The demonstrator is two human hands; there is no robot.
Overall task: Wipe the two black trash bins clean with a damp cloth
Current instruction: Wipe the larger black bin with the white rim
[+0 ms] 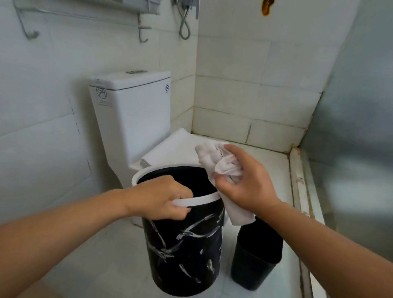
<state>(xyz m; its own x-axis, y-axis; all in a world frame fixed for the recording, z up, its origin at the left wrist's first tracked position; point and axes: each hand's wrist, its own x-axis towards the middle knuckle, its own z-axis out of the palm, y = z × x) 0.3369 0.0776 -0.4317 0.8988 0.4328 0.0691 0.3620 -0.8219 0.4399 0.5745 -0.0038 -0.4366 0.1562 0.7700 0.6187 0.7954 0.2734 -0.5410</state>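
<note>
A white-tiled bathroom is showing a pale floor and a toilet whose tank stickers are too small to read. The left hand is curling its fingers over the marbled bin's white rim, lifting it beside the plain bin on the floor. The right hand is pinching a white cloth above the rim.

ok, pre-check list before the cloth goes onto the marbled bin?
1. Left hand grips the white rim of the marbled bin: ok.
2. Right hand holds the white cloth bunched, tail hanging by the rim: ok.
3. Cloth damp: cannot tell.
4. Marbled bin steady: it looks tilted and perhaps lifted; base contact with the floor, cannot tell.
5. Bin interior empty: only the upper inside shows, dark; cannot tell.
6. Plain black bin stands on the floor to the right, apart from the marbled one, untouched: ok.
</note>
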